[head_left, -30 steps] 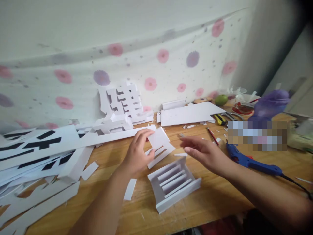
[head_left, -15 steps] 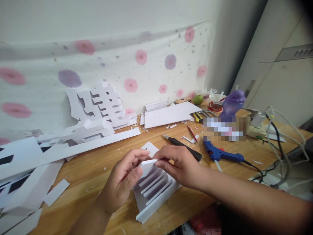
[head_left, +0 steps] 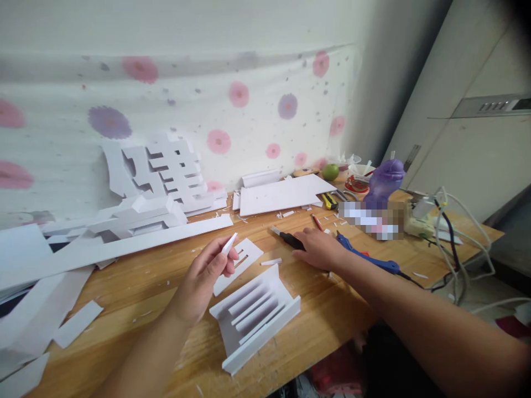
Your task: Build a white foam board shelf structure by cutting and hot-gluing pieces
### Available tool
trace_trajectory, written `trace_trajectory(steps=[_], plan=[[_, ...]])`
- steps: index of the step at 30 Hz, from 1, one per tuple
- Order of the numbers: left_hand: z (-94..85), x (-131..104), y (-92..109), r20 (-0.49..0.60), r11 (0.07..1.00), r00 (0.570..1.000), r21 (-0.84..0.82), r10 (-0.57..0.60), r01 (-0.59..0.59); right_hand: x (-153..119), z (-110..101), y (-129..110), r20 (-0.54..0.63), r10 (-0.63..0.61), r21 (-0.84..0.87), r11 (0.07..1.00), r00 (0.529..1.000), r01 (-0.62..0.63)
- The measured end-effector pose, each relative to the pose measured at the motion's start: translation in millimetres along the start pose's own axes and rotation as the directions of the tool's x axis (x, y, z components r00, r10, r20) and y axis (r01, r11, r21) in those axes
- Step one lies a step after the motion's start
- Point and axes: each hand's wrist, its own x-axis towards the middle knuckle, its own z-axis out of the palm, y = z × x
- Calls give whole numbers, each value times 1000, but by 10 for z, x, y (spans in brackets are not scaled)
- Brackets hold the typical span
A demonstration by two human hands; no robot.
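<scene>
My left hand (head_left: pixel 211 268) pinches a small white foam-board strip (head_left: pixel 229 243) between thumb and fingers, raised above the table. My right hand (head_left: pixel 319 249) is closed over the black handle of a craft knife (head_left: pixel 290 240), which lies with its blade pointing left; the rest of the handle is hidden under the palm. Nearest to me stands a white foam-board piece (head_left: pixel 259 342) with raised sides and several parallel ribs inside. Behind it lies a flat white board with narrow slots (head_left: pixel 253 249), partly covered by my left fingers. A short white offcut (head_left: pixel 271 262) rests between the board and my right hand.
Large cut white boards (head_left: pixel 157 235) fill the left and back. A blue glue gun (head_left: pixel 373 261) with its cord lies right of my right arm. Behind are a red pencil (head_left: pixel 317 222), a yellow cutter (head_left: pixel 329 201), a purple bottle (head_left: pixel 384 185) and tangled cables (head_left: pixel 458 243).
My hands have parted from the ribbed piece, which now stands on the table. The left lifts a small white strip; the right has moved right onto the craft knife.
</scene>
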Motion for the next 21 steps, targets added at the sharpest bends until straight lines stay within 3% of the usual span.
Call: trace_trajectory(steps=[3, 6, 10, 12, 14, 16, 21], plan=[[28, 3, -5, 18, 1000, 1000, 12, 3, -3, 53, 79, -100, 13, 26, 2, 1000, 1000, -26], [39, -23, 6, 30, 999, 1000, -46, 4, -2, 69, 16, -162, -26, 33, 76, 997, 999, -31], [55, -76, 16, 94, 990, 995, -140, 24, -11, -143, -227, -311, -136, -86, 240, 964, 987, 117], [66, -99, 21, 128, 992, 990, -114, 61, -47, -335, -342, -441, -194, -195, 355, 900, 961, 254], [78, -120, 34, 147, 995, 984, -47, 97, -91, -518, -421, -583, -269, -311, 535, 739, 912, 410], [91, -139, 59, 160, 990, 979, 40, 126, -134, -641, -460, -706, -268, -363, 589, 672, 892, 450], [115, -189, 130, 170, 971, 974, 160, 147, -175, -691, -429, -859, -193, -389, 462, 774, 901, 433]])
